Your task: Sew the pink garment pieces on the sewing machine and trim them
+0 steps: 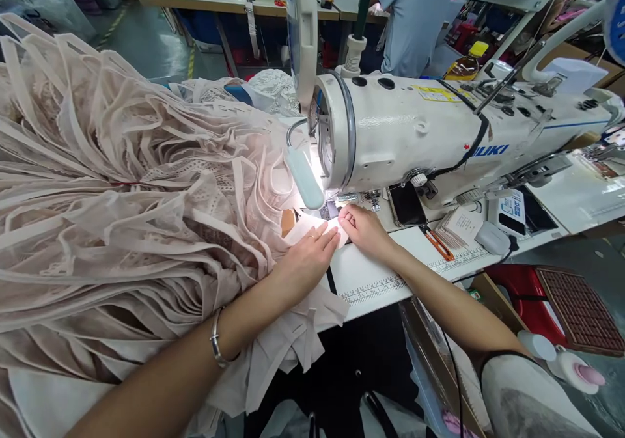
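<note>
My left hand (pixel 312 256) lies flat on a pale pink fabric piece (pixel 312 222) at the sewing machine (pixel 390 135), fingers stretched toward the needle area. Beside it, my right hand (pixel 364 228) has its fingers bent and pressed together at the fabric's right edge, close to the presser foot (pixel 329 210). Whatever lies between those fingertips is mostly hidden. A lit lamp with a pale green cover (pixel 305 177) hangs just above the fabric. To the left, a large heap of beige lace garments (pixel 137 210) reaches up to my left forearm.
On the machine table (pixel 375 288), right of my hands, lie a phone (pixel 407 205), an orange-handled tool (pixel 437 243), a stack of cards (pixel 459 226) and a grey mouse-like object (pixel 492 237). A red stool (pixel 527 295) stands lower right. Another person (pixel 415 18) is behind the machine.
</note>
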Demonstrator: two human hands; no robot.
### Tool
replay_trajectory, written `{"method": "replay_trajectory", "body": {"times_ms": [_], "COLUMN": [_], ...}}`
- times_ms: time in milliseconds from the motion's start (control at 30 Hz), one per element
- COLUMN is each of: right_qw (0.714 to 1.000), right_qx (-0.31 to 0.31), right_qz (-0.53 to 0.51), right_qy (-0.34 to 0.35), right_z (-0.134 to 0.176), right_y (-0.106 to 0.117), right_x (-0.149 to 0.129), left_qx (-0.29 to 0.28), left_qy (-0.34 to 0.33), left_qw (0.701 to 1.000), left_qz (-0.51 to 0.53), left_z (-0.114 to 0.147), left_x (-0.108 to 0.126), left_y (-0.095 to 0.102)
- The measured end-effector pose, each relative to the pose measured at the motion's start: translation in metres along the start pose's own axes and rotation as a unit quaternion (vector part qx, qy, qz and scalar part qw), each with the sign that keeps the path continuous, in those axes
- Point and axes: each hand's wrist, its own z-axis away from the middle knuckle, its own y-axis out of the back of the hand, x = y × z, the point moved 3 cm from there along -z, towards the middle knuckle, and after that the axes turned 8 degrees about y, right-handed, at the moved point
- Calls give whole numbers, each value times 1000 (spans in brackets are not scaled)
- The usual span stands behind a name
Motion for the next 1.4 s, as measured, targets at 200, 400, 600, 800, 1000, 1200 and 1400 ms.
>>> {"method": "replay_trajectory", "body": {"times_ms": [200,400,600,800,1000,1200,1400], "right_qw": [1000,1000,985,939,939,957,970], "right_qx": [3,9,9,-74,-131,-156,-145], "right_qz": [8,12,69,267,242,198,143], "right_qy": [-6,4,160,204,206,145,133], "right_z": [-2,0,14,19,6,-2,-3], "right_y": [1,0,6,1,5,11,10], "right_x": [-1,2,-6,-20,-8,2,8], "left_qx": [-38,-6,17,-19,9,-5,-20], "left_qy": [-8,-20,-31,66,24,-2,18], "left_qw": [995,994,996,996,997,994,994], "left_qz": [-91,-104,-85,-52,-76,-112,-104], "left_z": [1,-1,-3,-7,-9,-11,-15], "left_x": [8,4,4,5,11,8,6], "left_y": [-4,-6,-1,3,-10,-13,-13]}}
